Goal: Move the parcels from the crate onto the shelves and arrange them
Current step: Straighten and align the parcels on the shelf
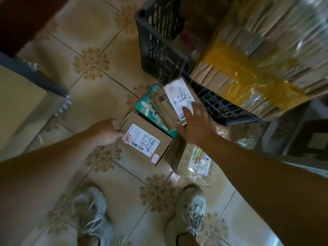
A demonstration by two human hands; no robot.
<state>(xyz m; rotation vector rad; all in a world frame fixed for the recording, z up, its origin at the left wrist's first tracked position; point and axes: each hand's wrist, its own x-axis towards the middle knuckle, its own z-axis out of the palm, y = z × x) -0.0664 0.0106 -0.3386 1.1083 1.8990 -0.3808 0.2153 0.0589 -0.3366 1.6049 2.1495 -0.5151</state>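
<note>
My left grip (106,132) holds the stiff box (147,140) by its end. My right grip (197,125), wide, touches a small parcel (175,96) that looks light; I'd grab its edges.

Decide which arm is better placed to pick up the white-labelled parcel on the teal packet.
Right. The right grip is spread over the white-labelled parcel, fingertips on its label; the left grip holds the cardboard box.

The tiled floor (85,96) is beige with brown flower motifs. Dark crates (159,50) stand beyond the right hand (197,126). Under its fingers a teal packet (147,107) lies on the tiles, with parcels (177,100) stacked on it. Clear bags (198,162) lie below the right wrist. Whether the box (147,139) gripped by the left hand (106,132) rests on the tiles is unclear.
</note>
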